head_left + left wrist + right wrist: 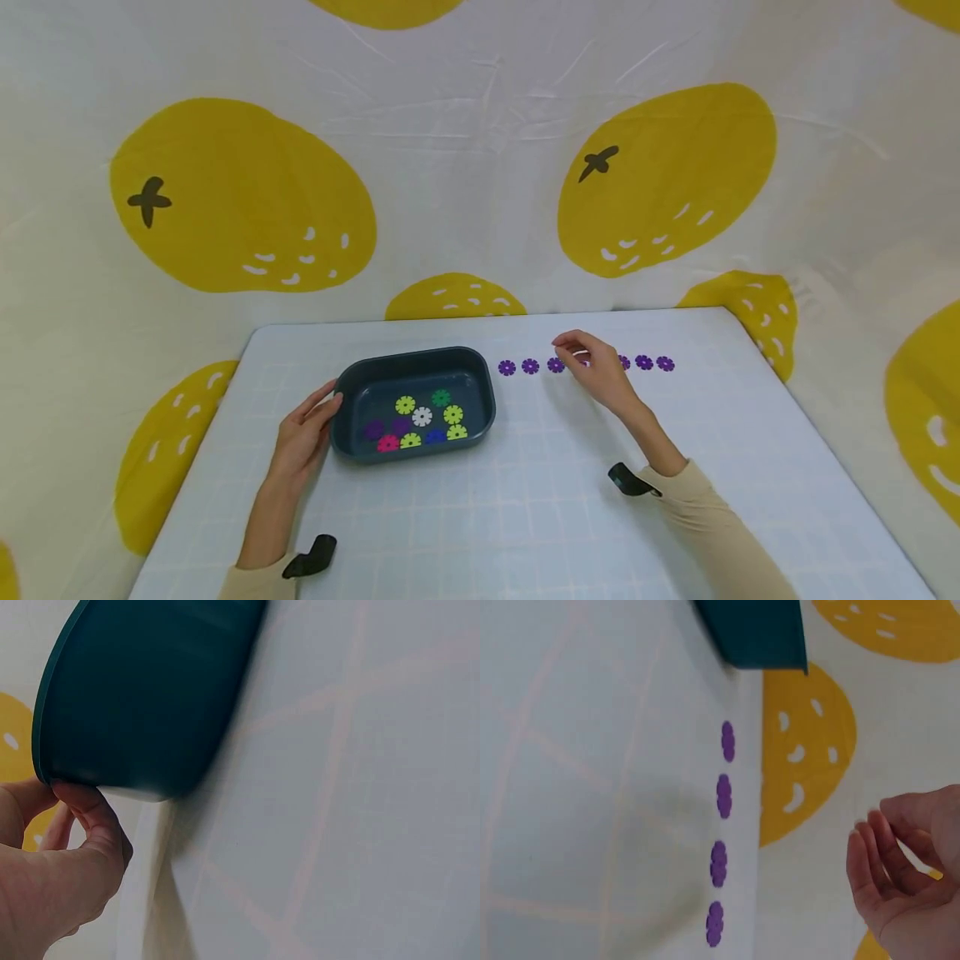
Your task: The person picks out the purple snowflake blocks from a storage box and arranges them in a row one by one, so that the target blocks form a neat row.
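Note:
My left hand (pixel 300 442) grips the left end of a dark teal tray (pixel 420 454), thumb and fingers pinching its rim in the left wrist view. Inside lie several flower-shaped plastic discs: yellow-green, a white disc (pixel 422 417), a green disc (pixel 441 398), a pink-red disc (pixel 387 443), blue and purple. To the tray's right runs a row of purple flower discs (pixel 530 366) on the table. Above the middle of that row hovers my right hand (pixel 596 371), fingers loosely bent, thumb close to the index finger, nothing visible between them. It hides part of the row.
The white table (pixel 525 517) has a faint grid pattern, and its back edge lies just behind the discs. Beyond it hangs a pale cloth (pixel 465 192) printed with big yellow fruits. A black wrist camera (pixel 311 557) sits by the left sleeve, another (pixel 630 481) by the right.

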Motion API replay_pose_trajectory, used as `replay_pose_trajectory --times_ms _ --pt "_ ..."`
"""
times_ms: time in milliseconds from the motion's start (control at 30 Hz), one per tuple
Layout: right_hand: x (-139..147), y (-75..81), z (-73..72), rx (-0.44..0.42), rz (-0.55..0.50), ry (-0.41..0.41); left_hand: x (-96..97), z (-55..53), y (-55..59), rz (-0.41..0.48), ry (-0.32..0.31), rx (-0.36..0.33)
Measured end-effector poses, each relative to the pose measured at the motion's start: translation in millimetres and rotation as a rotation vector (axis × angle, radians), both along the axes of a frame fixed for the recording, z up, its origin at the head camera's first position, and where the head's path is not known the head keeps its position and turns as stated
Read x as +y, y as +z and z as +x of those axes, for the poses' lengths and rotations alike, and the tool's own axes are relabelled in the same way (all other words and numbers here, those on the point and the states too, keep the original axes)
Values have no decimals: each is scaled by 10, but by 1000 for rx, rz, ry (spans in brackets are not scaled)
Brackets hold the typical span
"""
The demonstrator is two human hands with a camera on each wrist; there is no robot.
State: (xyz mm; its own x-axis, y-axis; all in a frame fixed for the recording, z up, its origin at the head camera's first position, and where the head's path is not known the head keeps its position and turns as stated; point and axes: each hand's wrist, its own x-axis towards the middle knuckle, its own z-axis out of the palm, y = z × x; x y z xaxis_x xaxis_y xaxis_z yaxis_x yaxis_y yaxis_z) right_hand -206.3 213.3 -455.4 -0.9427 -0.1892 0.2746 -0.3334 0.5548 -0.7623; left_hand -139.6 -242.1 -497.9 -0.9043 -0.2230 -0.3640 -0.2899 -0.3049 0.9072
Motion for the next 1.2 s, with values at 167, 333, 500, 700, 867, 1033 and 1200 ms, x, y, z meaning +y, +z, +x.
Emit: replay_pose_trajectory --times_ms 167,333,500,700,867,1033,1200 --pt "-231 7 -6 -1 -29 42 1 -1 9 -7 -1 -23" --pt "-467 4 -17 -21 -60 75 0 6 17 -31 -6 -45" --pt "-690 11 -43 -35 -87 114 3 -6 24 -32 -3 -40" --pt "-926 16 -32 -40 -104 177 12 -15 14 -33 -1 -36" --pt "-1112 -15 -28 -20 -110 261 10 -15 9 -25 -1 -27" --pt "-1282 -78 -12 0 -91 344 17 -13 3 -11 5 -25" --pt "-1426 -127 17 22 -58 414 26 -13 -7 -3 5 -12"
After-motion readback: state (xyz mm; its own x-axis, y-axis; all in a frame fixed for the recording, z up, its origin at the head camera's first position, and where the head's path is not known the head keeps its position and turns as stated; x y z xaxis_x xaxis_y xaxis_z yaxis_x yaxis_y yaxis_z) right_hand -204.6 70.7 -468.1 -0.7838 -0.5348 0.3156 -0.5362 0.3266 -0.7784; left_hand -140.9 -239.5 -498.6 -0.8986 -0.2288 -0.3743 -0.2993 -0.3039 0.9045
